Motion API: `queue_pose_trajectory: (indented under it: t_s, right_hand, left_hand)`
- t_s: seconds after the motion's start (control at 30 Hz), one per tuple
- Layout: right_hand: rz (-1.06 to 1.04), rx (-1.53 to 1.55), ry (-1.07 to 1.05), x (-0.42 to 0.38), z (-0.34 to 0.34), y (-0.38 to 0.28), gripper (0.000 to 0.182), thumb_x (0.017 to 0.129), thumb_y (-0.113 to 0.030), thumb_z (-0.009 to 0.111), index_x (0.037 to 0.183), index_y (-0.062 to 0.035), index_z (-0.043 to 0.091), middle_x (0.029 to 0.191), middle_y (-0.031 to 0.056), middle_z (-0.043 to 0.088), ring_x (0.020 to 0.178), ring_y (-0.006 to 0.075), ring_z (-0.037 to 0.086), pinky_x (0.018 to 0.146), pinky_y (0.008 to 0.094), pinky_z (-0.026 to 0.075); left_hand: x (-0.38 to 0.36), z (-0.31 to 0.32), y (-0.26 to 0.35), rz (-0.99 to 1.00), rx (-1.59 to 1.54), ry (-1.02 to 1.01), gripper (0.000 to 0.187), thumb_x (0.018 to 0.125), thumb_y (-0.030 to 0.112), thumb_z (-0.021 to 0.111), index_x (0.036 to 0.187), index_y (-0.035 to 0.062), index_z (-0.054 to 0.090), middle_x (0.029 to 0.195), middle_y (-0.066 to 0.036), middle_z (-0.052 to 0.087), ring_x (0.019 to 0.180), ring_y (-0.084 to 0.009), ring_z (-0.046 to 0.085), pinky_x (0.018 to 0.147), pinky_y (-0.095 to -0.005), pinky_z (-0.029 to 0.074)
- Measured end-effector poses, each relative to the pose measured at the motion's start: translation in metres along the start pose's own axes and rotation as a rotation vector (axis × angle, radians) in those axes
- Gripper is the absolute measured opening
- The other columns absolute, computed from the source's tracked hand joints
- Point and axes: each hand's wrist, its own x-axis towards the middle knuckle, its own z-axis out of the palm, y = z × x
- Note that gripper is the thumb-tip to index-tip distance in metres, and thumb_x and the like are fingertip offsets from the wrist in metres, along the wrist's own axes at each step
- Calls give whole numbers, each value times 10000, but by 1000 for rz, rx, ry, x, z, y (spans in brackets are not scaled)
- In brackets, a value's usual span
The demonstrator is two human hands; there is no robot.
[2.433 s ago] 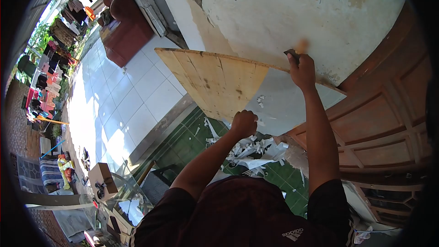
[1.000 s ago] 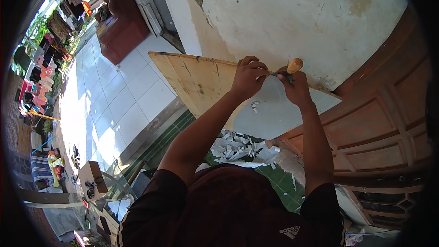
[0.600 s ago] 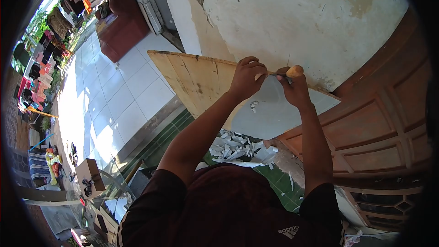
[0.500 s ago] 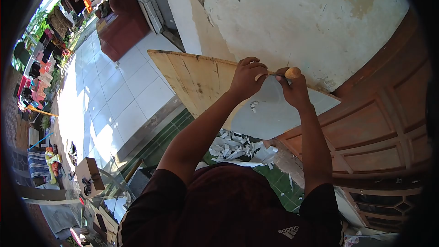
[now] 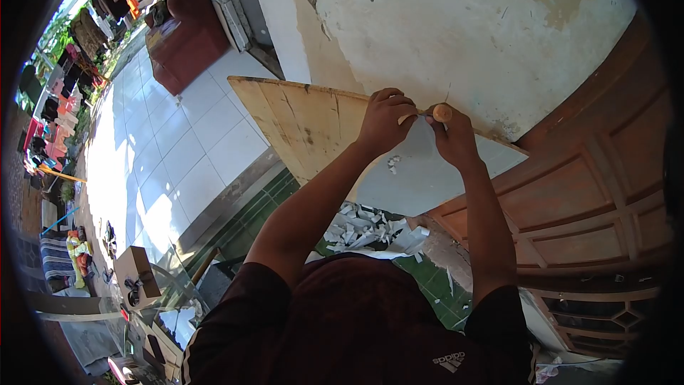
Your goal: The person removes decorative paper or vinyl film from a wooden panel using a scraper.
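Observation:
A board leans upright before me, bare wood on the left and a pale grey facing on the right. At its top edge is my left hand, closed, fingers over the edge and thumb on the near face. My right hand is wrapped round a wooden-handled tool, its rounded butt toward me. The tool's thin working end points left along the edge, close to my left fingertips; its tip is hidden. A small white scrap clings to the grey facing.
White torn scraps lie piled on the green tiled floor below the board. A peeling wall stands behind, a brown panelled door to the right. Left are a red armchair, a cardboard box and a glass-topped table.
The tool's handle has swung slightly left, its butt turning more toward me, as my right hand shifted a little left. My left hand stays at the edge.

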Motion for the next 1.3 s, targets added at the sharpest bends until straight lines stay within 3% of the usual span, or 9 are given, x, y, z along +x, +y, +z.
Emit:
queue_pose_trajectory:
  t_s: [0.27, 0.37, 0.47, 0.5, 0.6, 0.97, 1.17, 1.27, 1.3]
  right_hand:
    - [-87, -24, -70, 7, -8, -10, 131, 944, 26, 639, 1062, -22, 671, 980, 175, 702, 886, 390, 683, 815, 437, 551]
    - [184, 41, -102, 11, -14, 10, 106, 974, -50, 673, 1067, 0, 682, 968, 165, 732, 854, 312, 716, 806, 408, 563]
    - [406, 586, 97, 8, -11, 48, 185, 1003, -155, 701, 1047, 24, 691, 946, 132, 756, 856, 217, 733, 794, 372, 566]
    - [332, 392, 87, 10, -19, 51, 229, 1020, -193, 696, 1037, 36, 696, 930, 94, 754, 876, 168, 734, 789, 335, 565]
    - [364, 291, 124, 7, -21, 63, 218, 1029, -184, 682, 1058, 32, 699, 937, 84, 753, 863, 165, 736, 777, 318, 563]
    - [490, 516, 148, 4, -20, 57, 209, 1047, -156, 646, 1099, 42, 682, 1019, 91, 744, 920, 175, 736, 859, 326, 614]
    - [523, 501, 124, 4, -22, 56, 197, 1035, -140, 650, 1088, 47, 682, 994, 94, 748, 905, 174, 746, 837, 319, 611]
    - [498, 504, 130, 3, -22, 55, 188, 1027, -133, 657, 1083, 45, 684, 974, 95, 753, 888, 172, 755, 811, 311, 604]
    - [486, 504, 128, 3, -22, 55, 187, 1028, -133, 656, 1082, 43, 686, 974, 94, 753, 888, 171, 755, 810, 311, 604]
  left_hand:
    - [-1, 3, -1, 5, 2, 23, 99, 805, 111, 797, 897, 146, 790, 1016, 13, 765, 1162, -261, 620, 1040, -459, 455]
    - [-2, 4, -3, 64, 26, 51, 84, 811, 114, 793, 888, 148, 789, 1029, 15, 764, 1170, -257, 615, 1047, -475, 448]
    - [-4, 3, 0, 160, 148, 80, 93, 814, 105, 777, 894, 151, 786, 1054, 18, 761, 1175, -250, 613, 1052, -494, 441]
    - [-4, 4, 0, 176, 180, 89, 98, 814, 99, 772, 897, 148, 784, 1060, 18, 760, 1178, -247, 612, 1054, -499, 439]
    - [-10, 9, 3, 201, 243, 111, 128, 805, 79, 768, 918, 138, 775, 1069, 17, 757, 1166, -243, 618, 1037, -503, 440]
    - [-13, 16, 24, 133, 418, 169, 206, 781, 58, 773, 961, 152, 739, 1057, -14, 622, 1140, -237, 559, 976, -459, 360]
    - [-39, 21, 34, 79, 306, 121, 179, 810, 106, 798, 978, 128, 741, 1016, -39, 611, 1023, -254, 587, 905, -445, 373]
    - [-47, 33, 45, -335, 46, 143, 133, 876, 161, 790, 971, 82, 742, 940, -33, 608, 930, -220, 601, 864, -390, 391]
    - [-41, 32, 49, -591, -176, 141, 147, 890, 180, 782, 971, 64, 741, 913, -26, 603, 906, -202, 595, 831, -365, 394]
